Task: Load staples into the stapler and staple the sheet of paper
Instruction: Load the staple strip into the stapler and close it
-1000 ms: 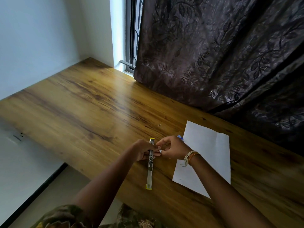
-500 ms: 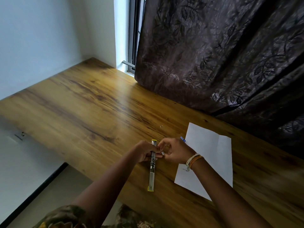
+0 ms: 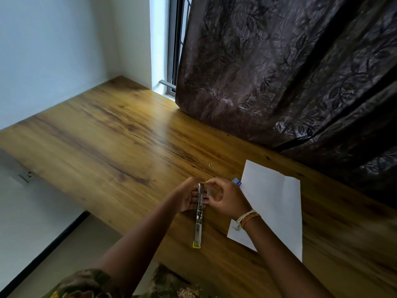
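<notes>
the stapler (image 3: 199,214) lies opened out flat on the wooden worktop (image 3: 111,147), its long axis running from 12 o'clock down to 6 o'clock, with a yellow end (image 3: 197,246) nearest the person and the metal channel pointing away. the left hand (image 3: 189,197) has its grip curled round the far half of the stapler from the 9 o'clock side, fingers wrapped under and against the rail, steadying it. the right hand (image 3: 223,198) sits just beside it at 3 o'clock, its grip pinched between thumb and fingertips on a small pale strip of staples (image 3: 209,192), which is held touching or all but touching the right edge of the channel; whether any of it has seated inside cannot be told. so the thing to be loaded lies directly at 9 o'clock from the right grip, and that hand is the nearer one. by my reading the strip must be turned parallel to the 12-to-6 axis and dropped legs-down into the rail; a skewed strip would likely jam or break apart. the sheet of paper (image 3: 277,203) lies flat at 3 o'clock of both hands, partly under the right wrist with its thread bracelets (image 3: 249,218), unstapled as far as shows. a small blue packet (image 3: 236,181) peeks out at the paper's near-left corner.
</notes>
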`<state>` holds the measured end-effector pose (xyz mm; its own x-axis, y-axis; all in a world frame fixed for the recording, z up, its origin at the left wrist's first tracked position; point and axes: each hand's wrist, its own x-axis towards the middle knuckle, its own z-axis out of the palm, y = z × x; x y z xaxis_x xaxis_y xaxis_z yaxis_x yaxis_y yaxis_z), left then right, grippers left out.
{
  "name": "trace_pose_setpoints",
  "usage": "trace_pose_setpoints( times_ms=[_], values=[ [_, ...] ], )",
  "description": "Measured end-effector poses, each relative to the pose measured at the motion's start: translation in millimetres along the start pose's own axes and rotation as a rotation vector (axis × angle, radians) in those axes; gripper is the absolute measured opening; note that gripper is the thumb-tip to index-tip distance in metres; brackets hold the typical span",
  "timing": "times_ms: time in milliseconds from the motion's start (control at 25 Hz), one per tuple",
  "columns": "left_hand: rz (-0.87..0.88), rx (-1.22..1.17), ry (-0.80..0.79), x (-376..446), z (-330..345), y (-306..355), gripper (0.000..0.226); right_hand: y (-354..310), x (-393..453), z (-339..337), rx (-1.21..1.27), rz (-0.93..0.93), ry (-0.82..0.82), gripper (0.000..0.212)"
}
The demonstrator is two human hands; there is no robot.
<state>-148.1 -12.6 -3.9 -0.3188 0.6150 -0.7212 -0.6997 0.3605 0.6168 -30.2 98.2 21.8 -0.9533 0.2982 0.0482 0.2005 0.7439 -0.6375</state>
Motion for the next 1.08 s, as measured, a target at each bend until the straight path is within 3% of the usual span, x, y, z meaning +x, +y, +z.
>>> trace_pose_setpoints(
  times_ms=[120,560,1080],
  values=[
    [-0.029,-0.044,-0.006,1.9,-1.8,1.1,0.045,-3.2,-3.0,9.2,-0.047,-0.049,0.029,0.038],
    [-0.002,-0.023,0.041,5.0,-2.7,-4.0,0.031,-3.6,-3.0,16.2,-0.236,-0.231,0.025,0.019],
    [0.026,0.017,0.044,7.9,-3.9,-5.1,0.030,1.9,-4.5,15.2,-0.250,-0.293,0.003,0.017]
  ],
)
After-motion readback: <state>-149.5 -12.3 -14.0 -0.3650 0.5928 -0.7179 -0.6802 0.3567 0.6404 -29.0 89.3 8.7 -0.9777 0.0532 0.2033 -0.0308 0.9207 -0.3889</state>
